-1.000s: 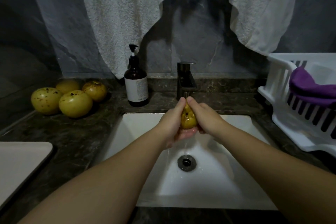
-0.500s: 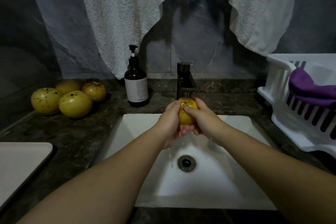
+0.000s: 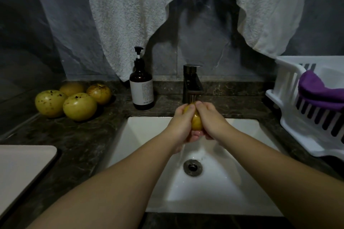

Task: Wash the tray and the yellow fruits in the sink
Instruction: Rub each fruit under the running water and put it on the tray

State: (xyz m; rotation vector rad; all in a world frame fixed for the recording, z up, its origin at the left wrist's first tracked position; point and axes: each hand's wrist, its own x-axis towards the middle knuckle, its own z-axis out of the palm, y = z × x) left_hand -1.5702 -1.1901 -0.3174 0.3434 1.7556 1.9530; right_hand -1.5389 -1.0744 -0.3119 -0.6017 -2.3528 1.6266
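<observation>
Both hands hold one yellow fruit (image 3: 196, 120) over the white sink (image 3: 141, 135), right under the dark tap (image 3: 191, 83). My left hand (image 3: 179, 122) cups it from the left and below, and my right hand (image 3: 210, 119) wraps it from the right. Water runs off the hands toward the drain (image 3: 192, 167). Several more yellow spotted fruits (image 3: 78, 106) lie together on the dark counter at the left. The pale tray (image 3: 20, 169) lies flat on the counter at the near left, partly cut off by the frame edge.
A brown pump bottle (image 3: 141, 87) stands left of the tap. A white dish rack (image 3: 290, 109) with a purple cloth (image 3: 320, 91) sits at the right. White towels (image 3: 126, 15) hang over the dark wall behind.
The fruit has turned between my hands: my fingers have slid over its top, covering more of it, and it sits slightly lower under the tap.
</observation>
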